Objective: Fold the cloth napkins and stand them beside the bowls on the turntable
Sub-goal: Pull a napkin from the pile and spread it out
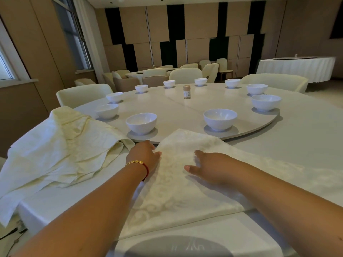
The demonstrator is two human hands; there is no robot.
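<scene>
A cream patterned napkin (185, 186) lies spread flat on the table in front of me, its far corner reaching the turntable (178, 106). My left hand (144, 156) rests at the napkin's left edge, fingers bent onto the cloth. My right hand (206, 167) lies palm down on the napkin's middle with fingers spread. Several white bowls stand on small saucers around the turntable's rim; the two nearest bowls (142, 123) (220, 118) are just beyond the napkin. No napkin stands beside any bowl.
A heap of loose cream napkins (61, 151) lies on the table's left side, hanging over the edge. A small jar (187, 91) stands mid-turntable. Cream chairs ring the table; other clothed tables stand behind.
</scene>
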